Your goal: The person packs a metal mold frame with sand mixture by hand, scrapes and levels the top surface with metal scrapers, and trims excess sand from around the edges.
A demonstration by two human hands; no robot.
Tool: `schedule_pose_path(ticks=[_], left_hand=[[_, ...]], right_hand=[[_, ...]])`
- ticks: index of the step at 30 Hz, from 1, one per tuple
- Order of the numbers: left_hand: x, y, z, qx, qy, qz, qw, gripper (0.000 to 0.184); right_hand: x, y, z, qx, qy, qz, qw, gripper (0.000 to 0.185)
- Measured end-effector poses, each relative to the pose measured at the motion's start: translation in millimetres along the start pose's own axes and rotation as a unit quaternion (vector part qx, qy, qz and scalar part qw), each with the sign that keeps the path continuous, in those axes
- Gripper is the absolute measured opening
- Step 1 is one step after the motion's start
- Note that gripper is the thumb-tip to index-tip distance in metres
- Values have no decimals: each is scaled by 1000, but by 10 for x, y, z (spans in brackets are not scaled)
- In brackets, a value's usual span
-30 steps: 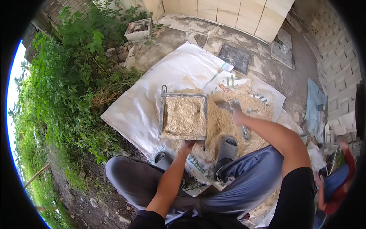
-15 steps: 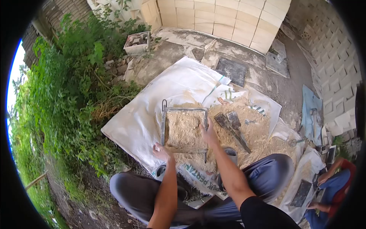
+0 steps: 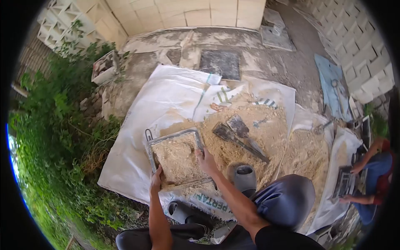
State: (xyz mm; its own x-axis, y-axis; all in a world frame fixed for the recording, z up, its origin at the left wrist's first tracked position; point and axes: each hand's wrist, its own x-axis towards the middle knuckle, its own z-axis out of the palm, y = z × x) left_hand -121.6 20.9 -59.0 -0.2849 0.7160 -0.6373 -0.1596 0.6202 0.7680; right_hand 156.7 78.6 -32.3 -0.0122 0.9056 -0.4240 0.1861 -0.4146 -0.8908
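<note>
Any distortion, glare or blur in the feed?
Head view: fisheye bending near the black border, curving the white patterned block wall; head view: blown-out strip at the left edge, otherwise soft, even daylight; head view: green leafy foliage looks smeared, but the square grey-framed tray, left hand and right hand read more clearly.

The wearer's two hands (image 3: pixel 155 180), one tray (image 3: pixel 172 136), two scrapers (image 3: pixel 225 132), two shoes (image 3: pixel 244 178), one box (image 3: pixel 105 76), one blue sheet (image 3: pixel 328 77), one co-worker (image 3: pixel 377 176) and the co-worker's two hands (image 3: pixel 357 168) are showing.
</note>
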Motion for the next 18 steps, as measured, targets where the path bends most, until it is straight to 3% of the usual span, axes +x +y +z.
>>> schedule_pose_path(ticks=[2,3,6,9,11,12,14,16,17,18], left_hand=[[-12,-5,-65,-17,-54,1,998,49],[34,-45,-102,-32,-72,3,997,53],[-41,31,-94,-54,-81,-23,995,57],[-29,39,-103,-33,-63,14,997,57],[-187,165,62,-46,-43,28,998,58],[-191,181,114,-50,-41,27,998,58],[-270,201,191,122,102,163,974,59],[-361,308,297,155,105,188,964,54],[-263,198,283,251,242,312,884,45],[-205,134,278,337,368,417,760,37]], right_hand=[[38,29,36,18,8,-17,1000,62],[85,13,47,-14,5,-32,999,65],[171,-198,-33,-21,-48,-20,998,74],[125,-331,-79,-8,-79,-7,997,74],[103,-302,-22,-20,-23,-46,998,56],[136,-210,19,-23,-26,-46,998,56],[239,64,103,83,86,-53,991,45],[269,285,-58,21,142,-75,987,39],[253,404,-199,-36,196,-92,976,33],[237,516,-381,-114,224,-90,964,30]])
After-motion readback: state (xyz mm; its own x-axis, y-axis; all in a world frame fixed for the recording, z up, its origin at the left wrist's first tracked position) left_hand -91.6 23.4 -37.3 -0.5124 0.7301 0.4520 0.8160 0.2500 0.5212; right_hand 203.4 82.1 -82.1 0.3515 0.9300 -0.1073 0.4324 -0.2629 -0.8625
